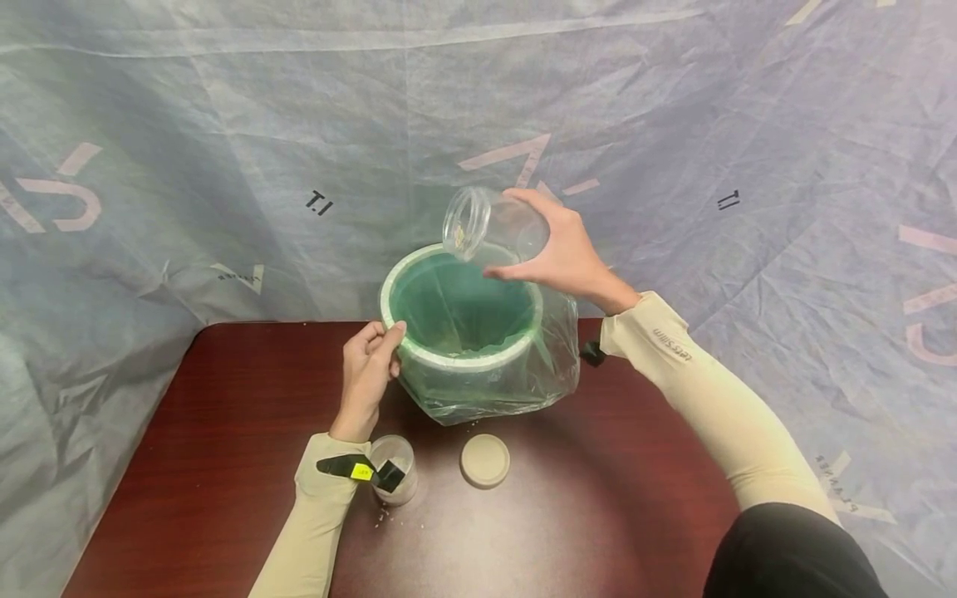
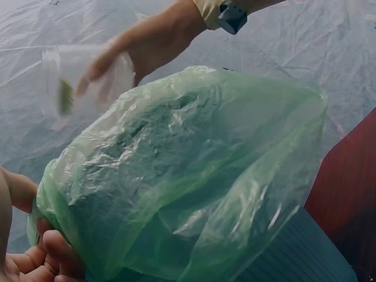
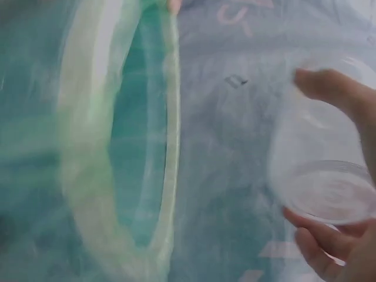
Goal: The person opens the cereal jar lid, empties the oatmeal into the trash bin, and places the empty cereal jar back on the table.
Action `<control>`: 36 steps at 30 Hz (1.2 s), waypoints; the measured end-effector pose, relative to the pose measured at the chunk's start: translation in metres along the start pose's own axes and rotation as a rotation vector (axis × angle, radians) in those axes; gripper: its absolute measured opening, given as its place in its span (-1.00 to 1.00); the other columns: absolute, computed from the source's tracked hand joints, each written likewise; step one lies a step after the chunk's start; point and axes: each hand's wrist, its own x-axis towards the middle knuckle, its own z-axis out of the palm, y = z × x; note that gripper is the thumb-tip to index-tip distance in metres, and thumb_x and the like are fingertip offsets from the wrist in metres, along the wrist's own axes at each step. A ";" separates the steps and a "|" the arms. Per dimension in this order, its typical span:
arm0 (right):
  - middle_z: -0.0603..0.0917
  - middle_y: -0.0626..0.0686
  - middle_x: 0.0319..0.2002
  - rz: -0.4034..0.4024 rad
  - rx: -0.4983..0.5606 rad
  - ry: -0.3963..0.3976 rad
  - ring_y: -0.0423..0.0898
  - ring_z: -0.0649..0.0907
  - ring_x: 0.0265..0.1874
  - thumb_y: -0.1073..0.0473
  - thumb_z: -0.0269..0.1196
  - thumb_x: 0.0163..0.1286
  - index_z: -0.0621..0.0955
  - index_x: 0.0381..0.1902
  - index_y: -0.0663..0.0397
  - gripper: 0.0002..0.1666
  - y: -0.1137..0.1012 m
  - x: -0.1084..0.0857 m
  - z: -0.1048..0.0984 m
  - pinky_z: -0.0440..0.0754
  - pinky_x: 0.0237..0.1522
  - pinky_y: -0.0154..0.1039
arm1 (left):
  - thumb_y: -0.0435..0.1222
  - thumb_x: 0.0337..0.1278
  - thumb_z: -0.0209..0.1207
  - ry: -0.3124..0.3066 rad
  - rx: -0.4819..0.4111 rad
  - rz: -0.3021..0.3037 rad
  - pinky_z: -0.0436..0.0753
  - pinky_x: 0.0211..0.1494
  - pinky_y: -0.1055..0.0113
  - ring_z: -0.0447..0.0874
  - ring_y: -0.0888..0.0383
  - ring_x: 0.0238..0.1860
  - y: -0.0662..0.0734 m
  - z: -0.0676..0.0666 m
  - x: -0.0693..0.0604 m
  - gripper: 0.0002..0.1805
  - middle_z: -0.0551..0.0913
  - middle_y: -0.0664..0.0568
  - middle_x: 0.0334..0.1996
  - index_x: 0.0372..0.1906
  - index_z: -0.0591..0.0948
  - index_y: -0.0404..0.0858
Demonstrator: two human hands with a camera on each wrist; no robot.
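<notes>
"So, where is the clear jar [image 1: 516, 226]?"

"Above the mouth of a round bin [image 1: 467, 361], tipped on its side, its opening facing left, with a few bits showing inside; a person's right hand [image 1: 568, 249] grips it, fingers curled around its wall"

"And the left hand [image 1: 366, 365]?"

"Pinching the edge of the green plastic bag [image 1: 486, 407] at the left of the rim, where the bag folds over and hangs outside"

"On the dark red table [image 1: 598, 515]?"

"A round pale lid [image 1: 485, 461] lies near the bin; a clear container [image 1: 407, 492], partly hidden by the left wrist's strap, stands beside scattered crumbs [image 1: 381, 517]"
</notes>
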 end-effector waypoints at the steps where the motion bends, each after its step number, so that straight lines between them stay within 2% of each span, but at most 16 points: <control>1: 0.63 -0.09 0.36 -0.003 0.002 0.007 -0.09 0.59 0.30 -0.13 0.81 -0.17 0.53 0.49 -0.09 0.24 -0.002 -0.001 -0.001 0.52 0.35 0.01 | -0.26 0.48 0.31 0.000 0.001 0.001 0.31 -0.56 0.44 0.35 0.24 -0.71 0.000 0.000 0.000 -0.70 0.41 0.15 -0.74 -0.38 0.52 -0.29; 3: 0.65 -0.08 0.33 -0.016 -0.066 -0.028 -0.06 0.61 0.27 -0.16 0.79 -0.16 0.54 0.47 -0.12 0.20 -0.005 -0.002 -0.002 0.54 0.31 0.05 | -0.25 0.48 0.31 -0.001 0.001 0.002 0.31 -0.55 0.45 0.35 0.24 -0.71 0.000 0.000 0.000 -0.71 0.41 0.16 -0.74 -0.37 0.52 -0.29; 5: 0.66 -0.05 0.31 -0.037 -0.158 -0.101 0.00 0.62 0.25 -0.21 0.78 -0.15 0.55 0.46 -0.13 0.19 -0.007 -0.004 -0.003 0.56 0.29 0.11 | -0.24 0.48 0.31 -0.003 0.000 0.000 0.31 -0.55 0.45 0.35 0.24 -0.71 0.000 0.000 0.000 -0.71 0.41 0.16 -0.74 -0.36 0.53 -0.29; 8: 0.66 -0.04 0.33 -0.067 -0.288 -0.188 0.05 0.61 0.30 -0.33 0.74 -0.17 0.55 0.46 -0.14 0.21 -0.007 -0.007 -0.002 0.54 0.31 0.17 | -0.25 0.48 0.31 -0.003 -0.001 -0.003 0.30 -0.56 0.45 0.35 0.23 -0.72 0.000 0.000 0.000 -0.71 0.40 0.16 -0.74 -0.36 0.53 -0.29; 9: 0.65 -0.04 0.34 -0.067 -0.300 -0.201 0.06 0.59 0.33 -0.35 0.73 -0.17 0.54 0.46 -0.14 0.22 -0.007 -0.008 -0.001 0.51 0.35 0.18 | -0.24 0.48 0.31 -0.003 0.000 -0.005 0.31 -0.56 0.44 0.34 0.23 -0.72 0.000 0.000 0.000 -0.71 0.40 0.16 -0.74 -0.36 0.53 -0.29; 20: 0.56 -0.01 0.47 0.045 -0.250 -0.276 0.12 0.51 0.46 -0.35 0.74 -0.17 0.49 0.53 -0.12 0.31 0.010 -0.010 0.012 0.47 0.43 0.20 | -0.24 0.47 0.32 0.004 -0.001 -0.007 0.30 -0.56 0.44 0.34 0.23 -0.71 0.000 0.000 0.000 -0.69 0.39 0.16 -0.74 -0.39 0.52 -0.28; 23: 0.59 -0.01 0.43 0.061 -0.167 -0.203 0.08 0.56 0.41 -0.30 0.77 -0.17 0.50 0.52 -0.13 0.28 0.010 -0.010 0.012 0.52 0.38 0.17 | -0.24 0.47 0.33 0.006 0.002 -0.005 0.30 -0.55 0.44 0.34 0.22 -0.71 0.000 0.000 0.000 -0.69 0.39 0.16 -0.74 -0.39 0.52 -0.28; 25: 0.64 -0.01 0.36 0.062 -0.096 -0.120 0.04 0.62 0.30 -0.23 0.78 -0.16 0.52 0.50 -0.13 0.25 0.007 -0.011 0.011 0.58 0.31 0.13 | -0.23 0.47 0.32 0.005 0.002 -0.009 0.30 -0.55 0.43 0.34 0.22 -0.70 0.000 -0.001 -0.001 -0.69 0.39 0.16 -0.73 -0.38 0.51 -0.28; 27: 0.69 0.00 0.27 0.071 -0.060 -0.083 0.03 0.66 0.19 -0.17 0.80 -0.17 0.53 0.48 -0.12 0.22 0.003 -0.012 0.007 0.63 0.21 0.12 | -0.21 0.48 0.32 0.001 0.001 -0.014 0.31 -0.54 0.43 0.35 0.23 -0.69 0.001 -0.001 -0.001 -0.68 0.40 0.15 -0.72 -0.38 0.51 -0.27; 29: 0.69 0.01 0.26 0.060 -0.124 -0.113 0.04 0.66 0.18 -0.19 0.79 -0.17 0.54 0.47 -0.11 0.21 0.000 -0.013 0.005 0.62 0.20 0.13 | -0.21 0.48 0.32 -0.004 0.000 -0.018 0.33 -0.54 0.43 0.35 0.23 -0.68 0.001 0.000 -0.002 -0.68 0.40 0.15 -0.71 -0.37 0.52 -0.27; 33: 0.65 0.00 0.36 0.026 -0.301 -0.267 0.10 0.62 0.32 -0.35 0.74 -0.17 0.54 0.48 -0.11 0.25 0.001 -0.014 0.007 0.57 0.30 0.18 | -0.21 0.48 0.32 0.002 0.009 -0.009 0.33 -0.54 0.42 0.35 0.22 -0.69 0.001 0.000 -0.002 -0.67 0.39 0.14 -0.72 -0.39 0.51 -0.28; 36: 0.64 0.00 0.39 0.029 -0.319 -0.297 0.11 0.61 0.35 -0.37 0.73 -0.17 0.54 0.48 -0.10 0.26 0.003 -0.015 0.009 0.55 0.32 0.19 | -0.21 0.48 0.32 0.000 0.013 -0.001 0.34 -0.54 0.41 0.35 0.22 -0.69 0.001 0.000 -0.002 -0.66 0.39 0.14 -0.73 -0.40 0.50 -0.28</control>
